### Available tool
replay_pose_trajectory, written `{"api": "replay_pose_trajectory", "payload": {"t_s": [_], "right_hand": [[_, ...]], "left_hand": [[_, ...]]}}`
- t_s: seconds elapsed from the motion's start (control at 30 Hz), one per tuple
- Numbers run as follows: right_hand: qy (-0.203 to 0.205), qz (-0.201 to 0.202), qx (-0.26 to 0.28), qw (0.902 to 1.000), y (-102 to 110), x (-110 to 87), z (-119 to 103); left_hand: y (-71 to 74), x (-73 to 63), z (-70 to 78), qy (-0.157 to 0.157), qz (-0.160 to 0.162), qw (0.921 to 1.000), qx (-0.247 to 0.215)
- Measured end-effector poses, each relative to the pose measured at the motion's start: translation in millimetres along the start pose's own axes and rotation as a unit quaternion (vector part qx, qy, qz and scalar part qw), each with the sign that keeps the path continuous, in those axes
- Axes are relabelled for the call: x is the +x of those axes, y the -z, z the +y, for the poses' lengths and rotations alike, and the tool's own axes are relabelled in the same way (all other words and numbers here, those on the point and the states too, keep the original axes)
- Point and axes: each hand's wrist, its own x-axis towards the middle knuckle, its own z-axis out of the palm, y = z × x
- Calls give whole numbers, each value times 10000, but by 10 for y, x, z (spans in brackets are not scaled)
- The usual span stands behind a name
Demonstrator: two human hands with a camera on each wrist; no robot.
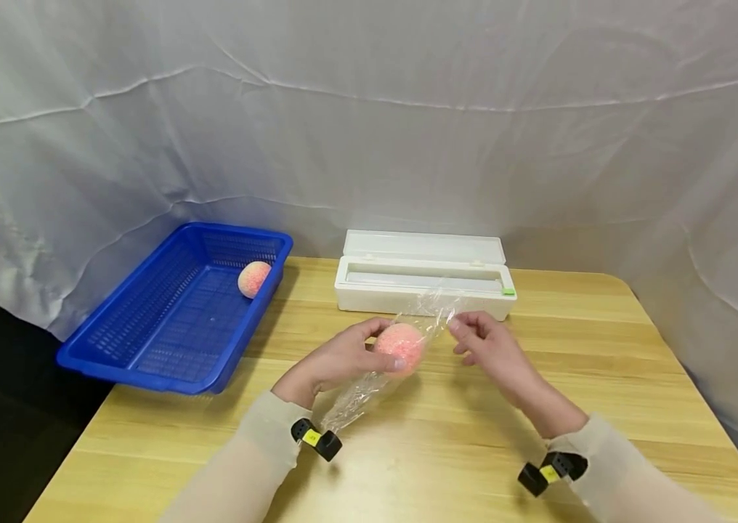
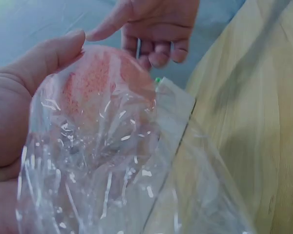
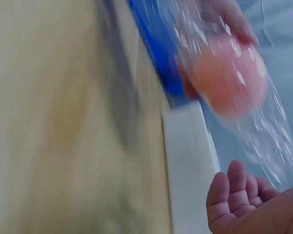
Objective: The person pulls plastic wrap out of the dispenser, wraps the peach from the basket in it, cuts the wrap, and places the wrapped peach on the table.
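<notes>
In the head view, my left hand grips a pink-red peach above the table, its thumb on the near side. Clear plastic film covers the fruit and trails out in loose, crinkled ends on both sides. My right hand is just to the right, fingertips at the film's far end. In the right wrist view its fingers are loosely bent, with the thumb apart from them. A second peach, cream and pink, lies in the blue basket.
Behind the hands stands a long white cling film box, its lid raised, with a small green piece at the right end. The basket occupies the table's left side and overhangs its edge. A pale cloth hangs behind the wooden table.
</notes>
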Motion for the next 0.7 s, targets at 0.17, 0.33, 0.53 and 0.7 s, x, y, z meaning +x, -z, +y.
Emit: {"api": "replay_pose_trajectory", "payload": {"t_s": [0.17, 0.33, 0.53, 0.7], "right_hand": [[-79, -512, 579, 9970, -290, -140, -50], [76, -288, 570, 9979, -385, -178, -53], [171, -191, 663, 9975, -374, -206, -38], [149, 252, 1462, 9888, -368, -148, -56]], "left_hand": [[-94, -5, 78, -251, -116, 9995, -168], [-164, -19, 160, -422, -162, 9990, -21], [-197, -46, 190, -358, -135, 9989, -271], [-303, -52, 178, -343, -21, 9984, -448]]}}
